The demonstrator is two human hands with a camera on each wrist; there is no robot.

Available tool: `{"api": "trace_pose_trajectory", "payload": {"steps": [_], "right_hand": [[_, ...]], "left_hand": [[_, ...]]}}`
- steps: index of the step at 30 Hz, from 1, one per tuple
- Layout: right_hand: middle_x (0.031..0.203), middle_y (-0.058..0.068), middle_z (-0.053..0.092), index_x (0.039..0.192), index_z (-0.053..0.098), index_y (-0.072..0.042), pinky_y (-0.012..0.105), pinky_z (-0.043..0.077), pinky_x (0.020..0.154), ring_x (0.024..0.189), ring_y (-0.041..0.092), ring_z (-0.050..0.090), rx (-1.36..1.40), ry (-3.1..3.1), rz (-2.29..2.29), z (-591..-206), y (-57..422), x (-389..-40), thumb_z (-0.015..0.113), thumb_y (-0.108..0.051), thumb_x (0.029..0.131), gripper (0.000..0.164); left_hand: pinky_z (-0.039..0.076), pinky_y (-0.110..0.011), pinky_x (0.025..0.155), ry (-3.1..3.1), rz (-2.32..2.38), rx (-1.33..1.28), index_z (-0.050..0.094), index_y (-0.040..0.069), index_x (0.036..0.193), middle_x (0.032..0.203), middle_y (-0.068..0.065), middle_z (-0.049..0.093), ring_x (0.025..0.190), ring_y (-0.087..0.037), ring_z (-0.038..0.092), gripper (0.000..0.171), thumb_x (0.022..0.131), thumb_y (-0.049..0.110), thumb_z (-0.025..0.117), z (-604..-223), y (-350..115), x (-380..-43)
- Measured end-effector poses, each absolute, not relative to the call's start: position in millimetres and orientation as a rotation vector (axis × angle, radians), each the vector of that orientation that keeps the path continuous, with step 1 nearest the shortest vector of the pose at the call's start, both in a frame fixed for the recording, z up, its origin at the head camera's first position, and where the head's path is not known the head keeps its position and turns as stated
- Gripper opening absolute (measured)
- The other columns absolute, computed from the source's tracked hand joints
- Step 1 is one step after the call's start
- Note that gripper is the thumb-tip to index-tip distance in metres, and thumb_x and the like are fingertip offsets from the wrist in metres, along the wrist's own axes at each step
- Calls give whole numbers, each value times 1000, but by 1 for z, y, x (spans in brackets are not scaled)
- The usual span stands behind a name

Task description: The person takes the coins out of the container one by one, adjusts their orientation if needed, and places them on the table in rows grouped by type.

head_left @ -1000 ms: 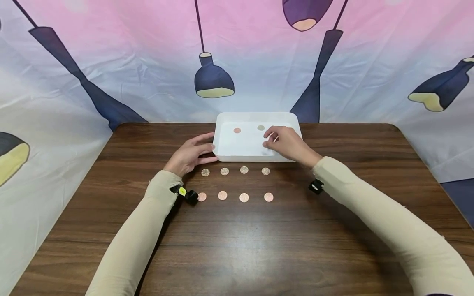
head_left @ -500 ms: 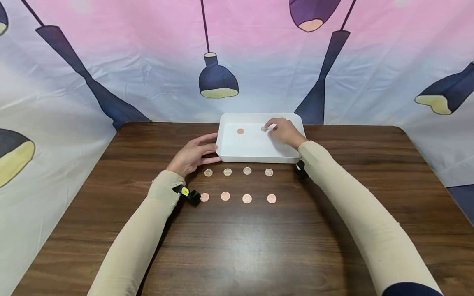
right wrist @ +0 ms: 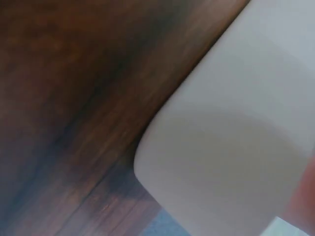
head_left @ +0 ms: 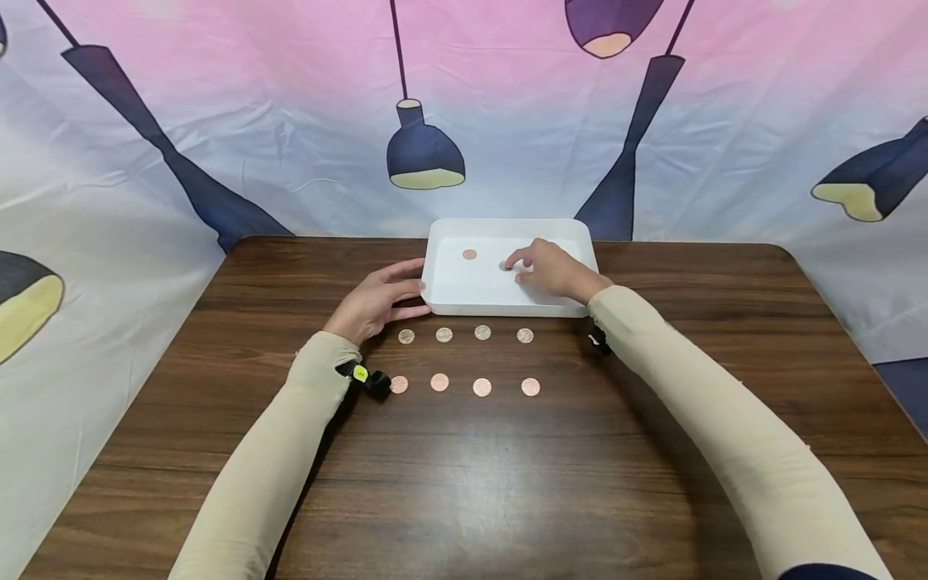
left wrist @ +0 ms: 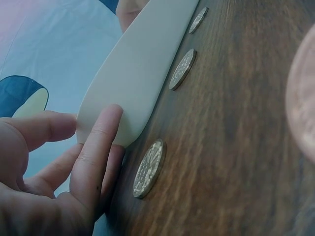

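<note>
My left hand (head_left: 373, 306) rests against the left end of a white tray (head_left: 471, 308), fingers extended along its wall. In the left wrist view, the fingertips (left wrist: 110, 115) touch the tray's outer corner. Inside the tray, my right hand (head_left: 554, 268) has its index fingertip on a silver-coloured coin (head_left: 503, 266), partly hidden by that finger; the thumb sits apart from it, nearer me. Further left in the tray lies a copper-coloured coin (head_left: 470, 254). The right wrist view shows the tray's outer wall (right wrist: 221, 147) and only a blurred bit of hand.
Two rows of coins lie on the brown wooden table (head_left: 464, 483) before the tray: pale ones such as this coin (head_left: 444, 334) nearer it, copper ones such as this coin (head_left: 482, 387) nearer me. A printed cloth (head_left: 304, 121) hangs behind the table.
My right hand has reached the silver-coloured coin, and that coin has shifted toward me and a little left under the fingertip. The left hand stays at the tray.
</note>
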State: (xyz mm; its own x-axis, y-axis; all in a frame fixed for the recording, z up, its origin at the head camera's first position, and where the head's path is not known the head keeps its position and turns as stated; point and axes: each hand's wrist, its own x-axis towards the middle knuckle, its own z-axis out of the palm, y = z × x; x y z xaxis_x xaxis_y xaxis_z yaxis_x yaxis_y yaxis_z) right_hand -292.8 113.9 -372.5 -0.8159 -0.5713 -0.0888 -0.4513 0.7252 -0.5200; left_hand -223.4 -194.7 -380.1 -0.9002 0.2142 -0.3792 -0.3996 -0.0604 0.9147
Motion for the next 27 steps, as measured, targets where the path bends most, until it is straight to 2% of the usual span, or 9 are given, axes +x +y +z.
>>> {"api": "trace_pose_trajectory", "payload": {"steps": [3, 6, 9, 12, 21, 27], "right_hand": [[74, 17, 63, 128, 75, -2, 46, 47, 91, 107, 38, 59, -854, 2689, -708, -371, 114, -287, 62, -2, 99, 32], [92, 19, 72, 126, 75, -1, 49, 49, 97, 115, 39, 62, -850, 2707, -715, -369, 114, -283, 64, -4, 99, 30], [114, 26, 72, 134, 69, 1, 51, 49, 99, 115, 41, 63, -808, 2708, -741, -369, 113, -281, 66, -6, 100, 34], [121, 28, 68, 142, 61, 2, 52, 50, 101, 115, 41, 63, -764, 2710, -752, -370, 112, -279, 68, -8, 100, 43], [114, 20, 68, 131, 69, -1, 48, 50, 93, 103, 34, 62, -546, 2720, -863, -377, 104, -280, 71, -10, 97, 35], [114, 17, 66, 126, 71, -4, 46, 49, 89, 103, 31, 59, -491, 2698, -877, -376, 102, -282, 74, -10, 96, 31]], "left_hand": [[60, -37, 96, 1812, 2015, -196, 37, 15, 165, 158, -21, 42, 140, -38, 52, 62, 108, 1, 55, -380, -194, -224], [60, -37, 96, 1813, 2015, -197, 37, 16, 165, 158, -21, 42, 139, -38, 53, 63, 108, 1, 55, -381, -194, -224], [60, -37, 96, 1814, 2012, -198, 37, 16, 166, 158, -21, 42, 138, -37, 53, 63, 107, 1, 55, -381, -194, -223], [60, -37, 96, 1812, 2013, -200, 37, 16, 165, 158, -21, 42, 139, -37, 53, 62, 108, 1, 55, -381, -194, -223], [60, -37, 96, 1810, 2004, -221, 39, 16, 164, 156, -21, 44, 137, -38, 54, 61, 107, 2, 56, -384, -192, -224], [60, -37, 96, 1827, 1991, -215, 38, 16, 165, 156, -21, 44, 136, -38, 55, 62, 108, 2, 56, -382, -193, -224]]}}
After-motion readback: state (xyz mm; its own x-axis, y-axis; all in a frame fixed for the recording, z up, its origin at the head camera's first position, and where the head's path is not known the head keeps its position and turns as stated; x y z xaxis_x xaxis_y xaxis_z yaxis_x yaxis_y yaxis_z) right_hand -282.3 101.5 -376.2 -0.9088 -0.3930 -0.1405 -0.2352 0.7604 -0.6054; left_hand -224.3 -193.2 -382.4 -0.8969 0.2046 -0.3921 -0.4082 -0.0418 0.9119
